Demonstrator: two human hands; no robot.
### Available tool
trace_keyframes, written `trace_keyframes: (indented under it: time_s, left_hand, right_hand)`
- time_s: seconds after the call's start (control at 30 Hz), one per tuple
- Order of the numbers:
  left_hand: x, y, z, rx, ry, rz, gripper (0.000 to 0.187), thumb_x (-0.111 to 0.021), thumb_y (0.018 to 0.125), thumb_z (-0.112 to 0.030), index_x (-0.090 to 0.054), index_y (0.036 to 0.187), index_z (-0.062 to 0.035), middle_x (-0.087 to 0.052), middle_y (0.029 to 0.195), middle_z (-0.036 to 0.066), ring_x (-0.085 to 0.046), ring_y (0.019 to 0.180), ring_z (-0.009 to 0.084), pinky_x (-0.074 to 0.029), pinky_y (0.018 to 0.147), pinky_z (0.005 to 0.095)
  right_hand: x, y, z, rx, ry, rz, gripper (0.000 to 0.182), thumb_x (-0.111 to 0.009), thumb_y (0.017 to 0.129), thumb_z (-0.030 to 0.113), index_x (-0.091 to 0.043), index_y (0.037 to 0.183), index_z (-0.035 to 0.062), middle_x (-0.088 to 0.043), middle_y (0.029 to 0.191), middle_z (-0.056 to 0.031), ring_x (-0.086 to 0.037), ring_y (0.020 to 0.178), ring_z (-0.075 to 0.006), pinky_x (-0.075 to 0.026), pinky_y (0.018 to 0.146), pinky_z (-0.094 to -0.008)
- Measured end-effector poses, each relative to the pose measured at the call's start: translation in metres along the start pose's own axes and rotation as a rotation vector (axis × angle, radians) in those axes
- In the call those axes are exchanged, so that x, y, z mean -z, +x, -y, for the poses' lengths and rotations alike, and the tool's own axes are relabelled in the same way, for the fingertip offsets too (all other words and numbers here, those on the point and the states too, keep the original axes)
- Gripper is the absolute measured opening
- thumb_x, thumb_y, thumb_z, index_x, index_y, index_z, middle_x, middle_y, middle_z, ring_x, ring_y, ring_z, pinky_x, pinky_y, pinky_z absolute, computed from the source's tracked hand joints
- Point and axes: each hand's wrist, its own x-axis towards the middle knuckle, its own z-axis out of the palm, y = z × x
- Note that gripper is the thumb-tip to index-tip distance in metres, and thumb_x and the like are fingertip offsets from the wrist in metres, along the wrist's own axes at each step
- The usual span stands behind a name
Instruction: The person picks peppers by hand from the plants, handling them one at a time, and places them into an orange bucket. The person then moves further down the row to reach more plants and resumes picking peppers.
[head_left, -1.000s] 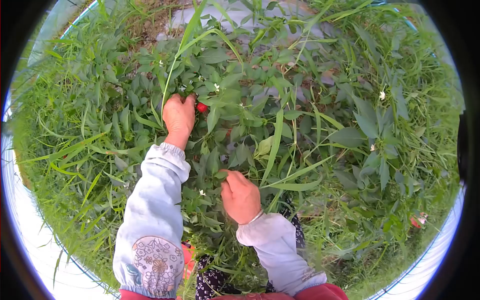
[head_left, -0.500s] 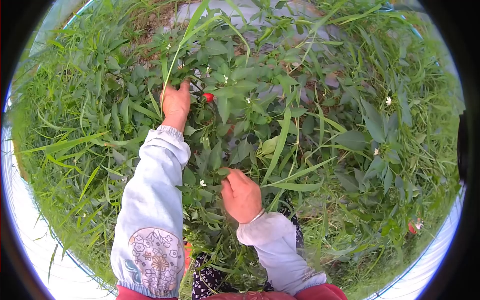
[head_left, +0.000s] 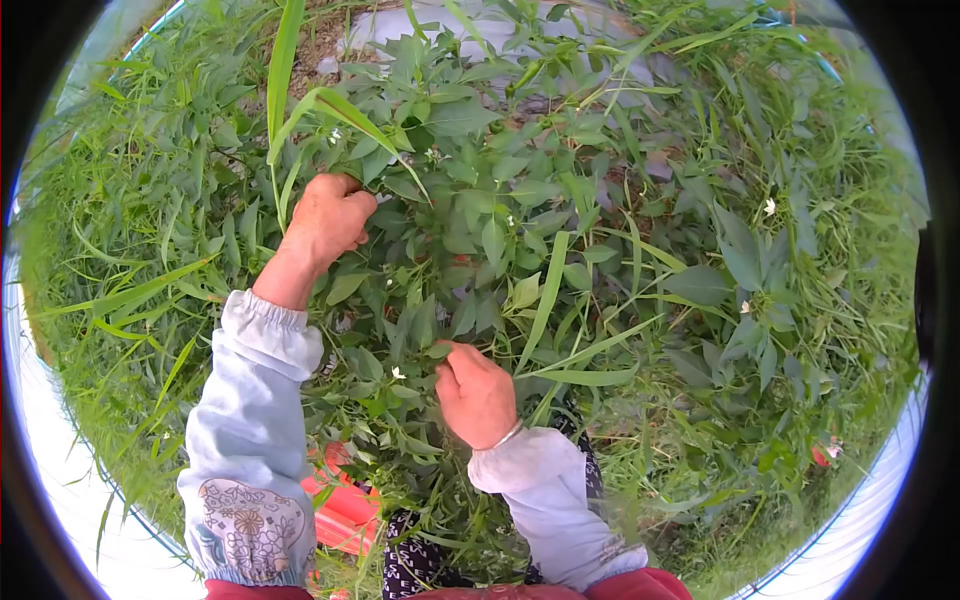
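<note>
My left hand (head_left: 332, 222) is closed among the leaves of a pepper plant (head_left: 470, 190), at the upper left of centre. Its fingers are curled around something I cannot make out, beside a long grass blade (head_left: 281, 75). Nearer to me, my right hand (head_left: 475, 393) is closed too, thumb and fingers together at a leaf (head_left: 438, 350), and what they pinch is hidden. A small white flower (head_left: 397, 373) shows just left of my right hand.
A red container (head_left: 345, 515) with red items in it sits low, beside my left sleeve. Tall grass (head_left: 110, 290) grows on both sides. One red fruit (head_left: 821, 456) shows at the lower right. Pale sheeting (head_left: 375, 28) lies behind the plants.
My left hand has moved left and curled its fingers, and the red fruit beside it is out of sight. The grass blade there has shifted left. More of the red container shows. My right hand has barely moved.
</note>
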Motion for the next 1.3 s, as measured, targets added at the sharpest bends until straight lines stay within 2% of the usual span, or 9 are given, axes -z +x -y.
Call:
trace_keyframes:
  time_s: [0.1,0.23,0.43,0.47,0.53,0.57,0.93,1.17,1.3]
  left_hand:
    - [-0.006,-0.016,-0.010,0.017,-0.139,0.004,0.044,-0.052,0.076,-0.014,-0.051,0.111,0.0134,-0.059,0.066,0.012,-0.060,0.054,0.0185,-0.044,0.046,0.0281]
    - [0.008,-0.036,-0.022,0.034,-0.560,0.158,0.023,-0.049,0.077,-0.009,-0.054,0.095,0.0042,-0.048,0.056,0.005,-0.047,0.041,0.0152,-0.037,0.039,0.0279]
    - [0.001,-0.051,-0.055,-0.371,0.089,0.025,0.035,-0.046,0.078,0.001,-0.052,0.113,0.0033,-0.063,0.078,0.008,-0.060,0.068,0.0132,-0.047,0.059,0.0244]
    - [-0.011,-0.051,-0.049,-0.583,0.274,-0.041,0.035,-0.046,0.078,0.006,-0.053,0.111,-0.0005,-0.063,0.079,0.008,-0.061,0.075,0.0131,-0.049,0.067,0.0278]
    - [-0.041,-0.043,-0.051,-0.718,0.307,-0.136,0.032,-0.052,0.072,0.007,-0.057,0.103,-0.0041,-0.063,0.079,0.015,-0.064,0.072,0.0254,-0.050,0.070,0.0321]
    - [-0.060,-0.014,-0.046,-0.594,0.612,-0.188,0.024,-0.055,0.072,0.002,-0.056,0.095,-0.0033,-0.062,0.078,0.020,-0.061,0.079,0.0377,-0.049,0.069,0.0432]
    - [-0.086,0.029,-0.019,-0.336,1.050,0.215,0.018,-0.063,0.070,-0.014,-0.065,0.084,-0.0034,-0.064,0.090,0.020,-0.062,0.086,0.0341,-0.050,0.073,0.0412]
    - [-0.045,-0.002,-0.009,-0.515,0.543,0.084,0.044,-0.069,0.070,-0.019,-0.058,0.109,-0.0033,-0.063,0.092,0.021,-0.060,0.089,0.0372,-0.047,0.079,0.0405]
    - [-0.044,-0.027,-0.024,-0.401,0.383,0.107,0.049,-0.069,0.074,-0.020,-0.054,0.116,-0.0007,-0.065,0.091,0.019,-0.063,0.082,0.0292,-0.049,0.075,0.0361]
  right_hand:
    - [0.000,0.000,-0.002,0.005,0.014,-0.008,0.022,-0.055,0.079,0.007,-0.056,0.101,0.0073,-0.060,0.090,-0.0107,-0.059,0.078,-0.0313,-0.049,0.067,-0.0388]
    - [0.001,-0.001,-0.005,-0.015,0.018,-0.025,0.022,-0.055,0.079,0.008,-0.056,0.101,0.0076,-0.060,0.090,-0.0106,-0.059,0.079,-0.0308,-0.049,0.068,-0.0385]
    - [-0.002,-0.004,-0.003,-0.014,-0.019,0.013,0.023,-0.055,0.080,0.011,-0.057,0.102,0.0057,-0.061,0.092,-0.0107,-0.060,0.084,-0.0297,-0.049,0.073,-0.0389]
    - [0.000,-0.002,-0.001,-0.030,-0.021,0.032,0.024,-0.054,0.080,0.011,-0.057,0.103,0.0055,-0.062,0.093,-0.0114,-0.060,0.085,-0.0297,-0.049,0.073,-0.0387]
    - [-0.001,-0.004,0.001,-0.035,-0.021,0.030,0.024,-0.054,0.080,0.011,-0.057,0.103,0.0055,-0.062,0.093,-0.0119,-0.060,0.085,-0.0300,-0.049,0.073,-0.0390]
    - [-0.001,-0.004,-0.001,-0.040,-0.021,0.040,0.024,-0.054,0.080,0.011,-0.057,0.103,0.0054,-0.062,0.092,-0.0123,-0.060,0.085,-0.0302,-0.049,0.073,-0.0393]
    - [0.000,-0.006,-0.003,-0.025,0.027,0.020,0.025,-0.055,0.079,0.009,-0.057,0.103,0.0039,-0.061,0.094,-0.0155,-0.060,0.084,-0.0333,-0.049,0.070,-0.0394]
    - [0.011,0.002,0.006,-0.042,0.094,-0.014,0.025,-0.055,0.082,0.012,-0.054,0.107,0.0074,-0.062,0.094,-0.0128,-0.061,0.081,-0.0324,-0.050,0.068,-0.0405]
    - [0.017,0.007,0.007,-0.058,0.198,-0.112,0.027,-0.054,0.083,0.010,-0.053,0.110,0.0097,-0.061,0.095,-0.0131,-0.061,0.076,-0.0326,-0.050,0.066,-0.0392]
